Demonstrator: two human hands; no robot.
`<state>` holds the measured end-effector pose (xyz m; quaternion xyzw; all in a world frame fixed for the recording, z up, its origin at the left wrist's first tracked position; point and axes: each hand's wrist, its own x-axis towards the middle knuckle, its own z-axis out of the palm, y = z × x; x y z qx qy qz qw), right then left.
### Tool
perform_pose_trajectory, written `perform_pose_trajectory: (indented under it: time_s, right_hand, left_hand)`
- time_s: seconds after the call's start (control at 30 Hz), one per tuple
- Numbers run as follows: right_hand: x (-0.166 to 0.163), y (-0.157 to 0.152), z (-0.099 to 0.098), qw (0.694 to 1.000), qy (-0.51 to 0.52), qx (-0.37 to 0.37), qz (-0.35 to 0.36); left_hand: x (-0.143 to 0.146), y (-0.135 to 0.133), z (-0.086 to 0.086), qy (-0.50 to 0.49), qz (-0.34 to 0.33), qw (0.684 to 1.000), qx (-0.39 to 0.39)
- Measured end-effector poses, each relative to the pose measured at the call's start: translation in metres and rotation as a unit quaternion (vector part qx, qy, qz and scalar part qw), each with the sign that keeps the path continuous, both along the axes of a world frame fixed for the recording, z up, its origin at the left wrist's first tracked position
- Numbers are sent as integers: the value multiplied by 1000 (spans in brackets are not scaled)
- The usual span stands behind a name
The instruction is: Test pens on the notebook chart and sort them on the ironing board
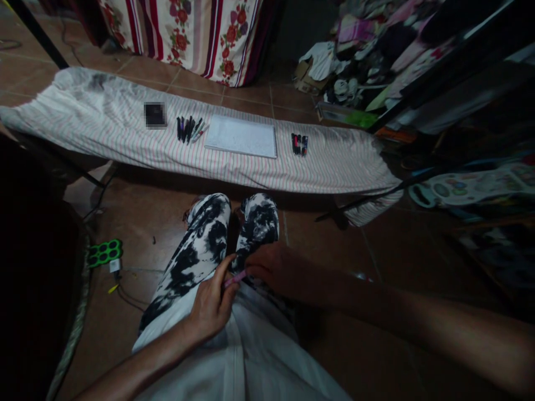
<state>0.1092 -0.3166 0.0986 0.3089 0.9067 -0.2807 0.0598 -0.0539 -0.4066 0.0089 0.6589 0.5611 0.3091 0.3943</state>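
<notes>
A slim pink pen [235, 279], apparently, spans both hands above patterned trousers [209, 236]: the left hand [211, 301] grips one end, its axis pointing two o'clock to the right hand [273, 268], pinching the other in dim light.

Left hand [211, 298], right hand [276, 270] hold pen-like item [236, 278] (pink).

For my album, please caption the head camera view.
Left hand and right hand holding a slim pink object, with a notebook and pens on striped cloth beyond.
</notes>
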Motion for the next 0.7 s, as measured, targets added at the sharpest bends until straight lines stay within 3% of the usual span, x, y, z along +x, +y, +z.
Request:
perform_pose_trajectory:
  time_s: [0.2, 0.33, 0.53, 0.7]
  right_hand:
    - [-4, -3, 0, 1000, 12, 0, 19]
    - [-6, -6, -6, 1000, 5, 18, 15]
    - [-14, -2, -13, 999, -28, -36, -10]
    - [-18, 2, -12, 997, -9, -59, -43]
  left_hand:
    - [0, -1, 3, 16, 1, 1000, -17]
    - [-1, -2, -5, 17, 3, 1000, 21]
    - [0, -3, -18, 30, 37, 995, 83]
    - [2, 0, -15, 10, 55, 997, 61]
